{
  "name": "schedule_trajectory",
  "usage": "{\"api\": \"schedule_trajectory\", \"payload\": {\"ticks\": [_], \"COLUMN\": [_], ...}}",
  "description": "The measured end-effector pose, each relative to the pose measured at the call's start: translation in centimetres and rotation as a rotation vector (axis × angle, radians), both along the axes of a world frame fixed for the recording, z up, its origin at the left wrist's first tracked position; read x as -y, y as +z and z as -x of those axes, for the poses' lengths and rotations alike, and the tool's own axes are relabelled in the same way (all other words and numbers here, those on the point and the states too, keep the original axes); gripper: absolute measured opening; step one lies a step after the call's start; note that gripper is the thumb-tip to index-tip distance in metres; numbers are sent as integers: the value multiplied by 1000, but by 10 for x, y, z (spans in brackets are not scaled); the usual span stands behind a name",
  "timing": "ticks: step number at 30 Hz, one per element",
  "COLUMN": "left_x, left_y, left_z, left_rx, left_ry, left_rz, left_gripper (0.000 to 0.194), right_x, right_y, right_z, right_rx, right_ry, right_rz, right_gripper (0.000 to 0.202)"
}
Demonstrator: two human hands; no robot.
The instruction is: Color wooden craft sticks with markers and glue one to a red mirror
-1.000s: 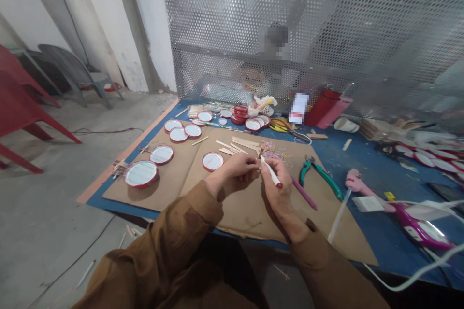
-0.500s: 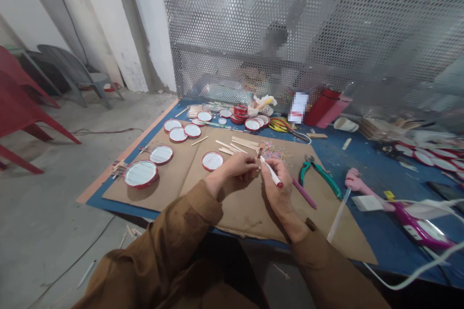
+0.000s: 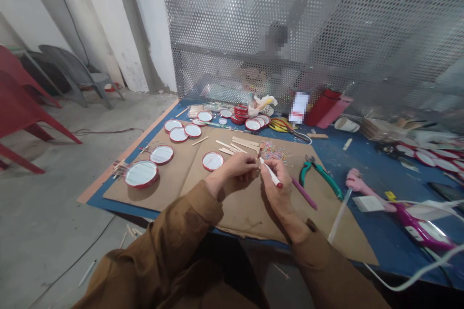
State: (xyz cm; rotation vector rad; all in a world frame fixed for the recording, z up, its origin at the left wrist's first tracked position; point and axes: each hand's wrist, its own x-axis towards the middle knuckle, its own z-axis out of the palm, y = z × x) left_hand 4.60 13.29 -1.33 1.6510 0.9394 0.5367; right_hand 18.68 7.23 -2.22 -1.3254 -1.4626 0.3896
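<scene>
Covering much of the near part of the blue table (image 3: 328, 154), a creased sheet of cardboard (image 3: 239, 210) lies under both hands. The right hand (image 3: 278, 178) is closed around a white marker (image 3: 270, 171), its red end pointing back toward the wrist. The left hand (image 3: 239, 166) has its fingertips pinched together on a small stick (image 3: 260, 151); its dark end sticks up by the marker's tip, above the middle of the cardboard, though fingers hide the rest.

Pale slats (image 3: 245, 143) lie just beyond the hands, with a tangle of coloured bands (image 3: 276, 153) beside them. One red-rimmed disc (image 3: 212, 161) sits near the left hand; a larger disc (image 3: 140, 174) lies toward the left edge. Right of the hands are a purple rod (image 3: 305, 194) and green pliers (image 3: 322, 177), then a pink glue gun (image 3: 373, 193) on the table. A red bottle (image 3: 322, 107) and a white cup (image 3: 347, 125) line the back.

Behind rises a perforated metal panel (image 3: 217, 24), a person (image 3: 275, 50) dimly visible through it. To the left, a red chair (image 3: 18, 106) and a grey chair (image 3: 70, 65) stand on the bare grey floor (image 3: 68, 198), near a rough whitish pillar (image 3: 108, 24).
</scene>
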Motion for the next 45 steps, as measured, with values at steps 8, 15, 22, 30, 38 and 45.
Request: {"api": "schedule_trajectory", "payload": {"ticks": [8,15,22,30,38,45], "left_x": [1,1,-1,2,-1,-2], "left_y": [0,1,-3,4,-2,-2], "left_z": [1,0,-1,-1,-1,-1], "left_rx": [18,17,27,6,-17,-19], "left_ry": [1,15,29,19,20,15], "left_rz": [-2,0,6,-5,-23,-8], "left_gripper": [20,20,20,19,19,18], "right_x": [0,0,0,0,1,-1], "right_y": [-2,-2,-1,0,2,0], "right_z": [-1,-1,-2,-2,0,-1], "right_rx": [14,-1,3,-11,-22,-9], "right_ry": [4,23,5,15,8,-3], "right_rz": [3,17,7,-5,-12,-25], "right_gripper": [23,23,24,24,23,24]}}
